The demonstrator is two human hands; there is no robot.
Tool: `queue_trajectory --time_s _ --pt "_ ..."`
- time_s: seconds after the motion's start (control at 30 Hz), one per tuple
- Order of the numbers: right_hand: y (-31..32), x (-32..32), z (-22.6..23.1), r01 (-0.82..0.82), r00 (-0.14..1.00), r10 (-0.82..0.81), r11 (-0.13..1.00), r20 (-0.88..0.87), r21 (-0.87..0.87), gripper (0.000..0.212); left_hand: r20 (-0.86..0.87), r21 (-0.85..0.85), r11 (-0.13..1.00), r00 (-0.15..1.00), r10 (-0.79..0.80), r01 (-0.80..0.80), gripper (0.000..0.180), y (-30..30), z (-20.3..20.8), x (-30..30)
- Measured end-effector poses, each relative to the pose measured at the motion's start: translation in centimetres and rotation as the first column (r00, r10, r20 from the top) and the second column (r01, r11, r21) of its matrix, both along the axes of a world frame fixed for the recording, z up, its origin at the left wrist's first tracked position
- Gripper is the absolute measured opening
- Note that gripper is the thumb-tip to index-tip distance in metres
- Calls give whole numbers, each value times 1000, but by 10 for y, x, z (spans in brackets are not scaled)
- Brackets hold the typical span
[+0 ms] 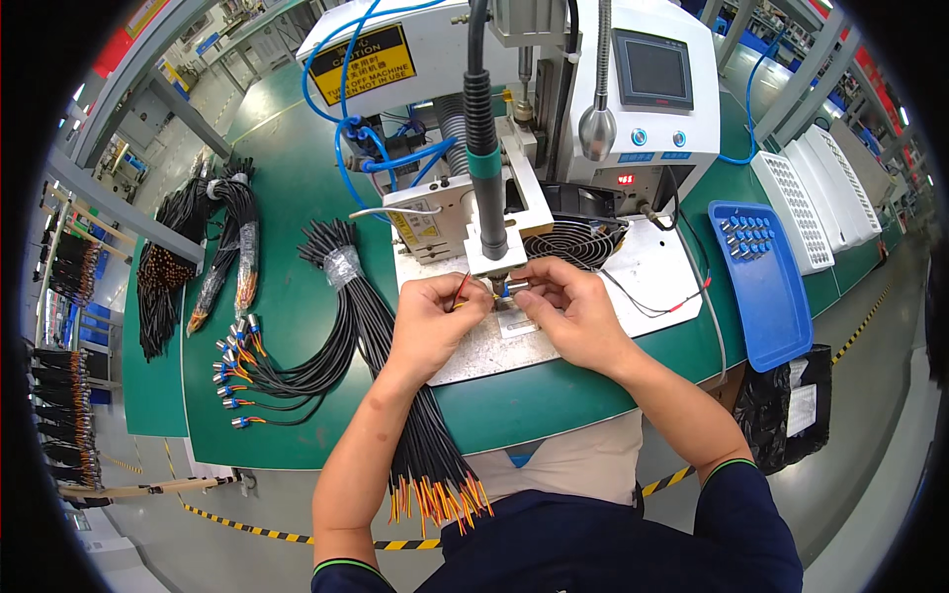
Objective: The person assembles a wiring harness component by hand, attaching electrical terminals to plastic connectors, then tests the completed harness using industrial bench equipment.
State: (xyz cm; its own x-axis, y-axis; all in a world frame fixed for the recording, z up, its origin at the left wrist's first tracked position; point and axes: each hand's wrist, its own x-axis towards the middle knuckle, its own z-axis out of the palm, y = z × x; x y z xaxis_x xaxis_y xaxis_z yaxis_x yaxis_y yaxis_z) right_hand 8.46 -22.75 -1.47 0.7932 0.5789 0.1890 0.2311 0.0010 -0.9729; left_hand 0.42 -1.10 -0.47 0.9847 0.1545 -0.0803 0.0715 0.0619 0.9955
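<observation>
- In the head view, our left hand (435, 318) pinches thin wires (460, 290) between thumb and finger, just left of the machine's tip (497, 261).
- Our right hand (575, 314) curls on the tip's other side, near a small blue part (506, 293); we cannot tell whether its fingertips grip it.
- We have both hands and the wires above a metal plate (473, 368).
- Left of them, a black cable bundle (368, 318) lies across our green bench (554, 407).
- On our right, connectors (748, 238) sit in a blue tray (776, 311).
</observation>
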Motion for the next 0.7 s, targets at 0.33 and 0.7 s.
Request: queue_trajectory --time_s 0.33,0.7 --pt "1 -1 0 0 1000 0 1000 -31 14 27 29 7 1000 1000 1 -1 8 1 -1 0" --pt "0 -1 0 -1 999 1 1000 -39 15 28 6 7 1000 1000 4 -4 9 0 -1 1"
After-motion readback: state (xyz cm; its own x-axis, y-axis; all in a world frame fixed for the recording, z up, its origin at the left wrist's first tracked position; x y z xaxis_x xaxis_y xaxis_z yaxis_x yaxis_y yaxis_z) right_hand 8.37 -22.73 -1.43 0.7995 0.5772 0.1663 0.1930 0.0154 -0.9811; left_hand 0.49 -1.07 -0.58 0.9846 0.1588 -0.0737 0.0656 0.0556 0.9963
